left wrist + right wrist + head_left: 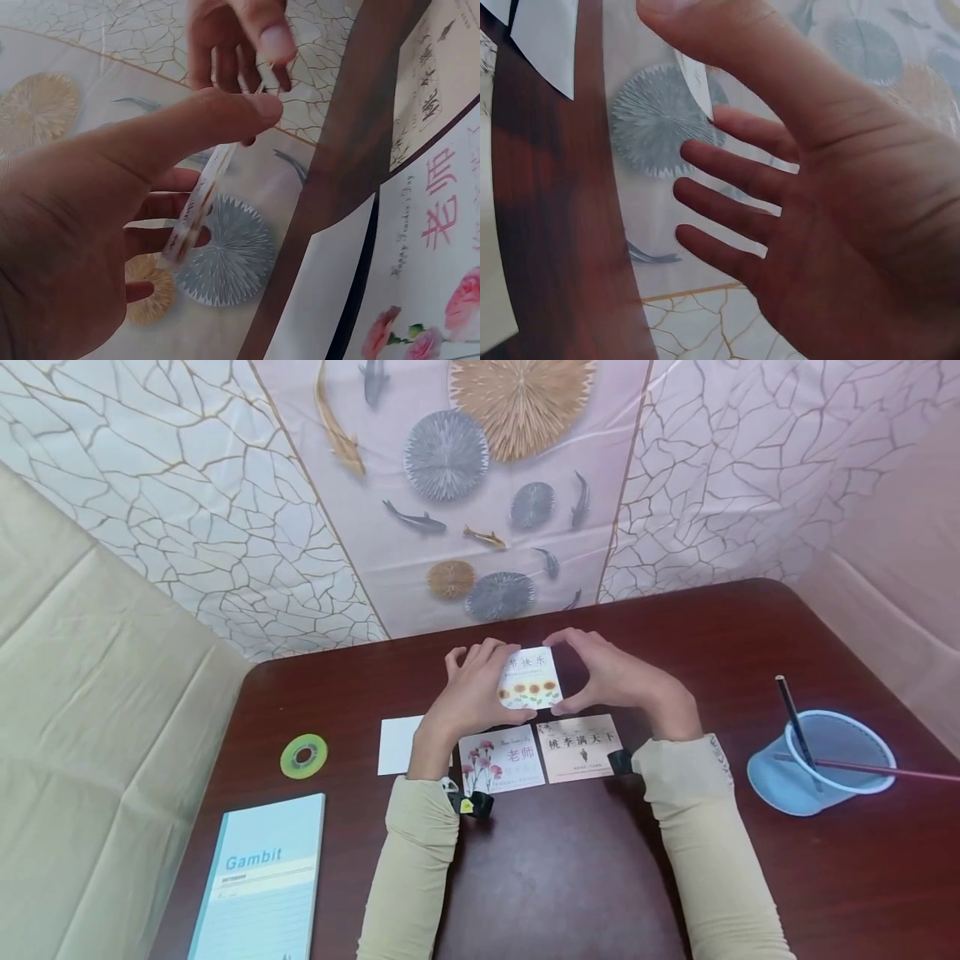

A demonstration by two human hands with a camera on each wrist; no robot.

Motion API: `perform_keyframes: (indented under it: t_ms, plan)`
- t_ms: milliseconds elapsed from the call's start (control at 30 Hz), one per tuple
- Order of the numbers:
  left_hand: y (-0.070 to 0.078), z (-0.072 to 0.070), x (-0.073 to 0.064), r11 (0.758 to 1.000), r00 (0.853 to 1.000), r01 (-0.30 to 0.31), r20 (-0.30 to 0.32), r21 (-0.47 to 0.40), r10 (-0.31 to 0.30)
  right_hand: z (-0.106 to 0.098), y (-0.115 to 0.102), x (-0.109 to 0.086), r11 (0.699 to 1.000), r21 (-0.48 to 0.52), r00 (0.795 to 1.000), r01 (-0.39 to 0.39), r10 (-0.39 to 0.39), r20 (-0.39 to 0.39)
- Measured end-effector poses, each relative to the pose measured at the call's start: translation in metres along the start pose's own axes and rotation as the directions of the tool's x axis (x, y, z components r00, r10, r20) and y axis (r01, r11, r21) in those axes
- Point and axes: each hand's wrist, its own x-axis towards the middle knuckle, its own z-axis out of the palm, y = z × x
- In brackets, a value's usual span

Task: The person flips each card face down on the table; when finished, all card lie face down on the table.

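Note:
A small square greeting card [530,680] with sunflowers and Chinese lettering is held up above the far part of the table. My left hand [471,693] grips its left side, thumb at the lower edge and fingers at the upper. At the right side, my right hand [611,675] has its thumb by the lower corner and its index finger by the upper one. Nearly edge-on, the card [196,206] shows in the left wrist view. Below the hands lie a pink carnation card [510,760], a tan lettered card [581,752] and a white card [396,747], partly covered by my left wrist.
To the left are a green tape roll [303,756] and a Gambit notebook [258,885]. A blue mesh pen cup [787,781] lies tilted at the right, holding a black pencil [793,718] and a reddish stick [900,771]. Patterned cloth [495,552] hangs behind the dark table [570,877].

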Motion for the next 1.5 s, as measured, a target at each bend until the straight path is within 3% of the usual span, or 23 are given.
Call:
perform_keyframes:
  t_ms: [167, 400, 600, 733, 833, 900, 967, 1000, 1067, 1133, 1200, 1233, 1267, 1300, 1400, 1433, 1500]
  plan:
    - [0.000, -0.002, -0.001, 1.000, 1.000, 0.002, 0.006, -0.029, -0.002, -0.003, -0.003, -0.002, 1.000, 0.022, 1.000, 0.015, -0.015, 0.001]
    - [0.003, 0.001, 0.000, 0.998, 1.000, -0.026, 0.000, -0.054, 0.026, 0.002, -0.011, 0.001, 0.991, 0.037, 0.992, 0.129, -0.129, -0.005]
    - [0.004, 0.002, -0.001, 0.998, 1.000, -0.026, -0.004, -0.054, 0.026, 0.002, -0.009, -0.002, 0.994, 0.046, 0.995, 0.104, -0.104, 0.002]
    - [0.006, 0.001, -0.001, 0.995, 0.998, -0.043, -0.044, -0.089, 0.039, 0.002, -0.010, -0.003, 0.991, 0.069, 0.993, 0.116, -0.116, -0.004]
    - [0.004, 0.001, -0.001, 0.984, 0.994, -0.050, -0.103, -0.169, 0.033, 0.005, -0.009, -0.001, 0.988, 0.110, 0.994, 0.108, -0.109, 0.001]
    - [0.002, -0.001, -0.002, 0.951, 0.989, -0.078, -0.141, -0.300, 0.037, 0.007, -0.008, 0.001, 0.987, 0.127, 0.995, 0.099, -0.101, 0.015]
    - [0.000, -0.003, -0.002, 0.881, 0.981, -0.140, -0.181, -0.452, 0.063, 0.010, -0.007, 0.003, 0.989, 0.119, 0.995, 0.089, -0.093, 0.030]
    - [0.000, -0.005, -0.002, 0.825, 0.976, -0.178, -0.200, -0.536, 0.081, 0.010, -0.006, 0.004, 0.990, 0.109, 0.995, 0.085, -0.090, 0.039]
    - [0.001, -0.009, -0.002, 0.686, 0.966, -0.247, -0.230, -0.685, 0.119, 0.011, -0.003, 0.006, 0.993, 0.095, 0.995, 0.076, -0.081, 0.051]
    - [0.003, -0.016, -0.004, 0.558, 0.957, -0.290, -0.252, -0.777, 0.146, 0.012, 0.001, 0.007, 0.992, 0.106, 0.996, 0.065, -0.070, 0.047]
    - [0.005, -0.022, -0.006, 0.455, 0.952, -0.306, -0.263, -0.836, 0.158, 0.013, 0.007, 0.008, 0.988, 0.141, 0.997, 0.058, -0.065, 0.043]
    - [0.006, -0.024, -0.007, 0.420, 0.952, -0.306, -0.263, -0.854, 0.158, 0.013, 0.009, 0.007, 0.986, 0.159, 0.997, 0.055, -0.062, 0.038]
    - [0.007, -0.026, -0.008, 0.395, 0.952, -0.304, -0.264, -0.867, 0.155, 0.013, 0.011, 0.007, 0.983, 0.178, 0.998, 0.051, -0.058, 0.033]
    - [0.007, -0.027, -0.009, 0.385, 0.955, -0.294, -0.257, -0.875, 0.146, 0.012, 0.013, 0.006, 0.980, 0.193, 0.998, 0.044, -0.051, 0.029]
    - [0.004, -0.023, -0.008, 0.382, 0.961, -0.277, -0.249, -0.882, 0.124, 0.008, 0.018, 0.003, 0.981, 0.192, 0.999, 0.022, -0.026, 0.019]
    - [0.002, -0.020, -0.008, 0.395, 0.963, -0.269, -0.243, -0.878, 0.116, 0.005, 0.020, 0.002, 0.985, 0.173, 1.000, 0.008, -0.011, 0.013]
    - [-0.006, -0.011, -0.006, 0.465, 0.970, -0.241, -0.226, -0.852, 0.090, 0.001, 0.023, -0.002, 0.993, 0.118, 1.000, -0.027, 0.027, 0.003]
